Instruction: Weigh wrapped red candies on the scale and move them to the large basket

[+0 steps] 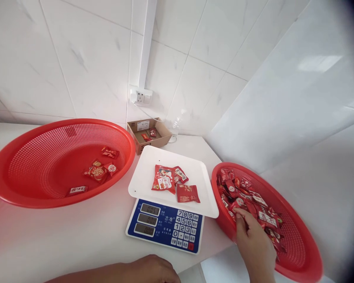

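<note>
- Red packets (188, 193) lie on the digital scale (168, 228)'s white tray (141, 180) and heap in the right-hand basket (303, 251).
- Right hand (255, 243) reaches over that basket; whether its fingers pinch anything, one cannot tell.
- Left hand (157, 269) curls by the white table (100, 236), grip unclear.
- Pale tiled wall (91, 51) bears a socket (141, 96).

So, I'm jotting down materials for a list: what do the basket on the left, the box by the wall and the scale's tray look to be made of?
Basket: likely glossy red plastic, given its molded rim and perforated sides.
Box: brown, matte cardboard, judging by its thin folded walls and print.
Tray: smooth white, probably plastic, though coated metal is possible.
</note>
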Motion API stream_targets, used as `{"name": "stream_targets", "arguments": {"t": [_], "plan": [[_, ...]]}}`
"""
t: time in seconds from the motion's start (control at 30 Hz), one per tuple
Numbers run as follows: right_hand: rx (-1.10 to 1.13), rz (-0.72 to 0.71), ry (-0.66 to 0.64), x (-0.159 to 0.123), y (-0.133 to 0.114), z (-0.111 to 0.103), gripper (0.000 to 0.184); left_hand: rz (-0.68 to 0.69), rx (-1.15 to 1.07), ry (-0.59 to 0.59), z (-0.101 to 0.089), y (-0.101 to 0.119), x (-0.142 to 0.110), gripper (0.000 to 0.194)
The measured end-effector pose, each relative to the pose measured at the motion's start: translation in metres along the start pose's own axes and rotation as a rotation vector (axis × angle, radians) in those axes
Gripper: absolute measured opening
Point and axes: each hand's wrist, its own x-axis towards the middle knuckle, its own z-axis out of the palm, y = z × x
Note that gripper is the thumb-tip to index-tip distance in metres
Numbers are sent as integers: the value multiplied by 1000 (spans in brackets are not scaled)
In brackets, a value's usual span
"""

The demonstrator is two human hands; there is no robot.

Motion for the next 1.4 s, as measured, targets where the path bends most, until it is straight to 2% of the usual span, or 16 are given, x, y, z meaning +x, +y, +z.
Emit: {"name": "stream_targets", "arguments": {"t": [0.1,0.43,0.57,0.8,1.0,1.27,1.4], "plan": [[12,-38,29,0,2,1,37,21,40,40,-2,7,-5,27],[-29,-12,46,-5,-6,-1,43,-31,61,27,-7,24,-10,32],[-20,20,10,-6,-9,-2,47,-40,67,14,-8,27,-11,33],[-14,85,-1,-10,-18,-7,58,-28,65,30,-7,25,-11,33],[-7,80,38,-12,-19,-8,67,-23,74,39,-6,24,-11,32],[-46,86,32,-13,-22,-8,66,0,44,44,-6,19,-10,32],[-61,76,-18,-8,-11,-4,56,23,39,-4,-2,3,-4,29]]}}
